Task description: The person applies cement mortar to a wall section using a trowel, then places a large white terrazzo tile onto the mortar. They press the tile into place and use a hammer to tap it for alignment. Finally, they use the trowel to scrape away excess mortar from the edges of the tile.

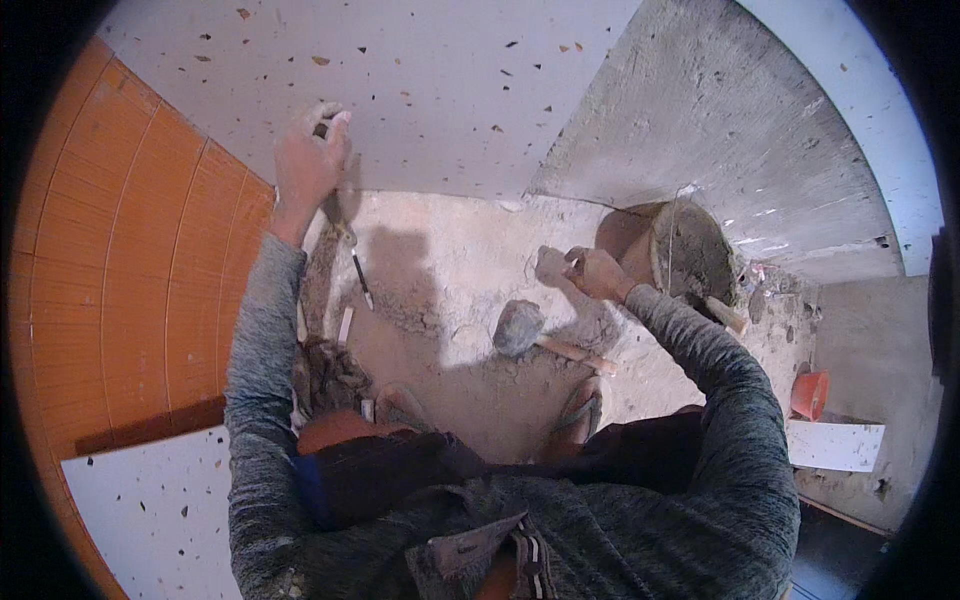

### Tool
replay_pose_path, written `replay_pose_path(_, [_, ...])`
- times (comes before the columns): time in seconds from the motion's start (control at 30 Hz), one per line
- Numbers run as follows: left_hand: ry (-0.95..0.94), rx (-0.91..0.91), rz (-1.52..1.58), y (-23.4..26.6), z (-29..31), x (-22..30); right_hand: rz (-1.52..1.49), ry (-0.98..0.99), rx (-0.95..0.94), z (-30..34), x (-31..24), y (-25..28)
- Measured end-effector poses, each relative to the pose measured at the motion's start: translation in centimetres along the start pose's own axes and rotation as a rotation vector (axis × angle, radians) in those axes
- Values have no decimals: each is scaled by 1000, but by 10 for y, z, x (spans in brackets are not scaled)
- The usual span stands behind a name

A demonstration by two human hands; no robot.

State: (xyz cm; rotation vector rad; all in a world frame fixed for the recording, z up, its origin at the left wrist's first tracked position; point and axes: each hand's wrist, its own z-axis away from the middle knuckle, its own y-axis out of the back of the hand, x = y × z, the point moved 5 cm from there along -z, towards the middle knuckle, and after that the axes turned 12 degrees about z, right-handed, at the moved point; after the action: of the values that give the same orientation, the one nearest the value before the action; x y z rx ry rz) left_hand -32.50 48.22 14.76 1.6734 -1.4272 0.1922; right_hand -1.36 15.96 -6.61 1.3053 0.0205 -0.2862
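Note:
My left hand (310, 165) is raised at the large white speckled panel (420, 120) at the back left, near its edge with the orange tiled wall (130, 250). Its fingers curl toward the thumb, and a dark spot shows between them; I cannot make out what it is. Lower and to the right, my right hand (600, 273) hovers over the dusty floor with fingers drawn together. Whatever it pinches is too small to name. Just in front of that hand lies a mallet with a grey head (519, 328) and a wooden handle (578, 355).
A mortar-crusted bucket (665, 245) stands right of my right hand, a wooden handle (726, 315) beside it. A thin black-and-white stick (361, 275) lies below my left hand. A dark rag (335, 375) is at left. Far right are a red container (810, 395) and white offcut (835, 445).

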Motion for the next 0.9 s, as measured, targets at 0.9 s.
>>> replay_pose_path(0.9, [456, -684, -190, -45, 216, -246, -180, 97, -36, -79, -93, -37])
